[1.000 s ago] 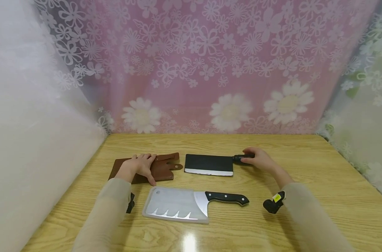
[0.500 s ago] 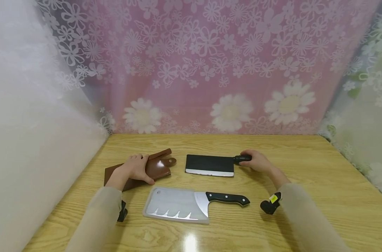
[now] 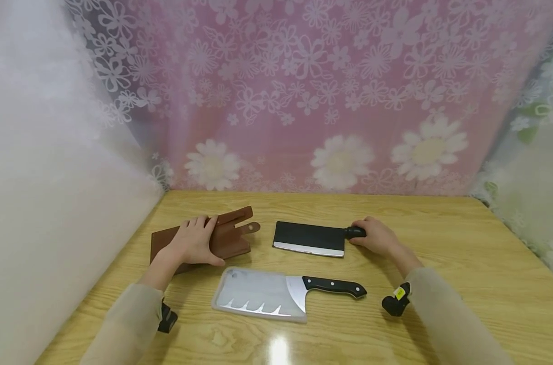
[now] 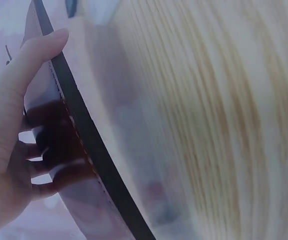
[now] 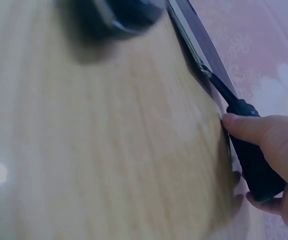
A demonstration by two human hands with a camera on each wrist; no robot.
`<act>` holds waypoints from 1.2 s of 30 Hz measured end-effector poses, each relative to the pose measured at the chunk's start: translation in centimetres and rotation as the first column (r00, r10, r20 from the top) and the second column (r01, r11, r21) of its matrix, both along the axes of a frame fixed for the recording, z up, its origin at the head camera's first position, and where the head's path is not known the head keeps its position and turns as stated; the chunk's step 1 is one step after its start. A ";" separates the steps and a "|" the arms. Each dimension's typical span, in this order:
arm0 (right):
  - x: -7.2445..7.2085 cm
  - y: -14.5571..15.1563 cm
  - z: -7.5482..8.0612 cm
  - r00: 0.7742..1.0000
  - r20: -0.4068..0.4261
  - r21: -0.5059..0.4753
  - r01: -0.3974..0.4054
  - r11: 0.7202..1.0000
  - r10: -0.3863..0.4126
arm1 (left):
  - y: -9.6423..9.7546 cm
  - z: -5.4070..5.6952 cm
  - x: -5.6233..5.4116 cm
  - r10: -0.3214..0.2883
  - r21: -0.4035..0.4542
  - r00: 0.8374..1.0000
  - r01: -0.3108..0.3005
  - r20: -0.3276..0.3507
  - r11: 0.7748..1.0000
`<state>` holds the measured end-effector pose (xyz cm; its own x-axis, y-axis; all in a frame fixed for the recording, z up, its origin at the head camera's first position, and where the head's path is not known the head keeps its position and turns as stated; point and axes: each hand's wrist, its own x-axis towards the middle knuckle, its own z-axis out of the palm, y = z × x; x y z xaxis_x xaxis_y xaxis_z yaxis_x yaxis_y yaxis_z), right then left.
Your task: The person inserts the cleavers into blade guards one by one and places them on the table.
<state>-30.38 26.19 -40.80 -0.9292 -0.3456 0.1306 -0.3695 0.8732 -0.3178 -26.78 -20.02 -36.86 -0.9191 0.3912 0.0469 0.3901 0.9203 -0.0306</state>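
Over the worktop point(image 3: 463, 243), the brown sheath point(image 3: 228, 241) has tilted and drawn apart from the black cleaver point(image 3: 309, 235) to its right; left hand point(image 3: 193, 243) grips the sheath's sides, right hand point(image 3: 378, 237) is clamped on the handle point(image 3: 356, 232). Keep both clear of the silver edge point(image 3: 308, 249).

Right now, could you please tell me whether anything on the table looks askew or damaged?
The brown sheath in the left hand slants, out of line with the black cleaver, whose shiny edge shows dark marks, possibly nicks or reflections.
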 end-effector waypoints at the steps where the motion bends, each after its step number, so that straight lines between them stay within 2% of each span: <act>1: 0.2 0.0 0.0 1.000 -0.006 0.006 -0.002 1.000 0.002 | 0.2 0.2 0.3 -0.007 0.006 1.000 0.007 -0.010 1.000; 7: 1.2 0.2 -0.2 0.998 -0.046 0.017 -0.031 0.999 0.031 | 1.3 1.0 1.6 -0.060 0.038 0.997 0.062 -0.045 0.997; 16: 3.3 1.2 0.5 0.995 -0.092 -0.028 -0.033 0.999 0.030 | 3.2 1.6 2.5 -0.139 0.028 0.986 0.142 -0.092 0.989; 23: 5.4 1.9 2.6 0.989 -0.149 -0.083 -0.029 0.996 0.016 | 4.2 1.7 2.7 -0.196 0.010 0.972 0.199 -0.131 0.980; 27: 6.3 2.1 3.8 0.982 -0.188 -0.081 -0.026 0.996 0.010 | 4.8 1.7 2.7 -0.215 0.004 0.965 0.219 -0.148 0.976; 36: 7.9 2.5 5.5 0.981 -0.195 -0.092 -0.033 0.995 0.014 | 5.5 1.5 2.4 -0.235 -0.004 0.956 0.238 -0.177 0.971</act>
